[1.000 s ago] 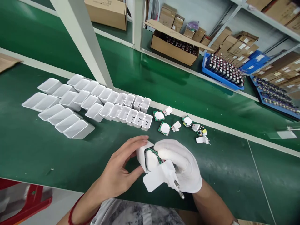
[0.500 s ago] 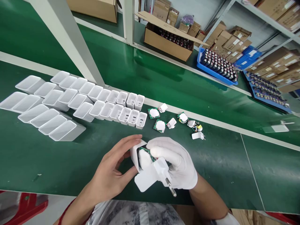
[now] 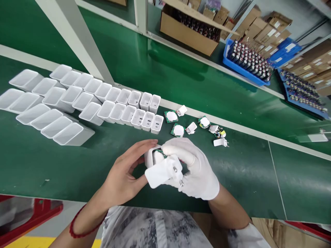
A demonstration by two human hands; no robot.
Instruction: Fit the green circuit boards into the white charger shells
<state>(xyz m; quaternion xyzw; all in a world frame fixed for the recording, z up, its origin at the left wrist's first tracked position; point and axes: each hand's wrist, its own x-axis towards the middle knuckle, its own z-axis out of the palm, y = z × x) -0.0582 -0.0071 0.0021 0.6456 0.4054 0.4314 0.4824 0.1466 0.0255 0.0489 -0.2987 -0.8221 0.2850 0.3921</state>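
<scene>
Head view, and we've got the bare left hand (image 3: pixel 126 174) curled around a white casing (image 3: pixel 148 157), fingers gripping its sides; the gloved right hand (image 3: pixel 195 168) has its fingers closed on a green circuit board (image 3: pixel 158 157) at the casing's mouth, a two-pronged plug cover (image 3: pixel 157 174) tilted in front; past them we spot loose board assemblies (image 3: pixel 179 130), open casings in rows (image 3: pixel 90 112), farther off, a blue tray (image 3: pixel 244 73)

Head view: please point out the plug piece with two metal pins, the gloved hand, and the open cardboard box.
Plug piece (image 3: pixel 159 174), head view: on its flat white plate.
Gloved right hand (image 3: pixel 196 168), head view: on its middle.
Open cardboard box (image 3: pixel 187 35), head view: on its front wall.
</scene>
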